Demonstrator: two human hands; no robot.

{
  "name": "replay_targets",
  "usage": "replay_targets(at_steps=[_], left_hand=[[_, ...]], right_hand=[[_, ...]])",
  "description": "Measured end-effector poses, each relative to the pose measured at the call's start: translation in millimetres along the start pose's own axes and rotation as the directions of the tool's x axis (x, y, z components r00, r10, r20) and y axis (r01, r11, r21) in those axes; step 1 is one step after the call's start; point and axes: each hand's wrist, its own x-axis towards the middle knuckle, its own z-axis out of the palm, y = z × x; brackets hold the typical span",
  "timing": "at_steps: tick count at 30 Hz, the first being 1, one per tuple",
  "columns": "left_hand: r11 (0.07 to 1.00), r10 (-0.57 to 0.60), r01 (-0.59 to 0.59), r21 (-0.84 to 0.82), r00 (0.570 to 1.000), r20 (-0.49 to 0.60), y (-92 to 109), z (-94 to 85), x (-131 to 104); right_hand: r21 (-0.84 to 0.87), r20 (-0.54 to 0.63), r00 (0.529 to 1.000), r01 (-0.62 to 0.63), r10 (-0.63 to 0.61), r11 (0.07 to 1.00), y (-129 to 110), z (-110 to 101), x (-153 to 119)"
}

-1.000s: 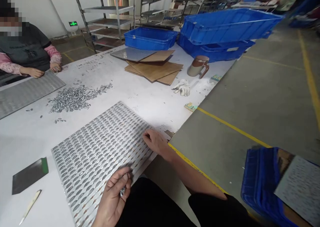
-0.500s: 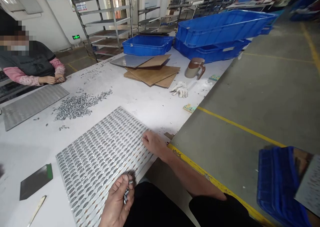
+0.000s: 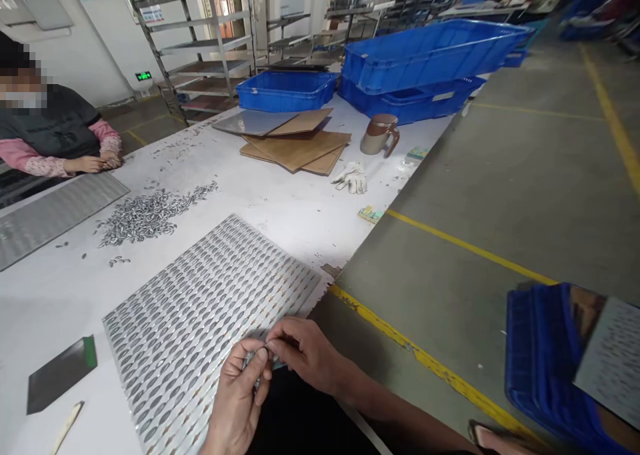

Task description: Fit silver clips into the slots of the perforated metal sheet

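A flat tray (image 3: 200, 295) with rows of almond-shaped slots lies on the white table; many slots look filled with dark grey pieces, while the rows nearest me show brownish spots. Over its near edge, my left hand (image 3: 240, 381) is curled around several small metal pieces, partly hidden by the fingers. My right hand (image 3: 305, 351) meets it fingertip to fingertip, its thumb and forefinger pinched at the left thumb; what is between them is too small to name. Beyond the tray's left side is a pile of loose metal pieces (image 3: 145, 216).
A mug (image 3: 379, 135), a white glove (image 3: 352, 178), brown boards (image 3: 300, 149) and blue crates (image 3: 425, 58) stand or lie farther back. A dark plate (image 3: 60, 375) is at left. Across the table a person (image 3: 55, 125) works at another tray (image 3: 60, 211).
My right hand has moved from the tray's right side down and left to my left hand, and its fingers now touch the left fingertips. The view has shifted slightly.
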Motion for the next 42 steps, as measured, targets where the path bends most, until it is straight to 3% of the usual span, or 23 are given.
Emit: replay_targets(at_steps=[2, 5, 7, 10, 14, 18, 21, 23, 25, 27, 29, 32, 36, 40, 42], left_hand=[[0.998, -0.042, 0.041, -0.044, 0.999, -0.019, 0.8, -2.8, 0.7], [0.988, -0.105, 0.102, -0.118, 0.994, -0.021, -0.4, -12.5, 0.4], [0.982, -0.135, 0.133, -0.133, 0.991, -0.011, -2.0, -18.8, -1.1], [0.980, -0.162, 0.154, -0.127, 0.985, -0.053, -2.2, -22.6, -5.2], [0.977, -0.199, 0.184, -0.103, 0.967, -0.160, 1.5, -19.8, -9.9], [0.987, -0.155, 0.154, -0.034, 0.987, -0.032, 1.3, -20.1, -7.3], [0.986, -0.138, 0.132, -0.101, 0.989, -0.055, 0.0, -21.2, -5.0], [0.979, -0.136, 0.116, -0.167, 0.984, -0.113, -0.1, -20.2, -5.3], [0.979, -0.115, 0.100, -0.179, 0.991, -0.075, -0.2, -17.5, -6.2], [0.982, -0.077, 0.070, -0.175, 0.997, -0.028, -1.1, -13.1, -6.8], [0.987, -0.048, 0.049, -0.156, 0.999, 0.006, -2.7, -7.8, -6.8], [0.994, -0.020, 0.022, -0.107, 1.000, 0.017, -4.8, -0.7, -6.1], [0.995, -0.047, 0.046, -0.091, 0.999, -0.010, -3.4, 0.8, -5.4], [0.983, -0.153, 0.152, -0.107, 0.988, -0.002, 0.0, -8.9, -6.4], [0.976, -0.195, 0.193, -0.104, 0.981, -0.007, 1.2, -15.2, -6.9]], right_hand=[[-0.084, -0.086, 0.996, -0.010, 0.003, 0.996, 14.1, -9.7, 14.4], [-0.344, -0.244, 0.970, -0.088, 0.001, 0.935, 43.0, -29.6, 43.9], [-0.492, -0.247, 0.968, -0.157, 0.036, 0.857, 61.2, -38.2, 60.9], [-0.578, -0.236, 0.968, -0.210, 0.085, 0.788, 78.7, -40.0, 74.6], [-0.599, -0.258, 0.961, -0.242, 0.102, 0.764, 86.7, -35.4, 79.8], [-0.593, -0.287, 0.951, -0.272, 0.116, 0.758, 86.3, -36.7, 82.1], [-0.494, -0.332, 0.939, -0.253, 0.088, 0.832, 74.0, -37.4, 71.1], [-0.390, -0.326, 0.945, -0.159, 0.025, 0.907, 57.4, -34.6, 55.2], [-0.282, -0.243, 0.969, -0.038, -0.033, 0.959, 36.9, -29.0, 36.1], [-0.153, -0.069, 0.995, 0.061, -0.072, 0.986, 17.1, -20.7, 18.2], [-0.043, 0.042, 0.994, 0.098, -0.097, 0.994, 2.6, -10.7, 4.6], [0.029, 0.043, 0.996, 0.081, -0.082, 0.996, -5.3, 1.2, -4.9], [-0.047, -0.006, 1.000, 0.024, -0.025, 0.999, 11.6, -9.2, 7.6], [-0.344, -0.270, 0.963, -0.094, -0.003, 0.934, 51.0, -45.4, 43.8], [-0.453, -0.293, 0.956, -0.167, 0.031, 0.876, 69.3, -58.5, 61.2]])
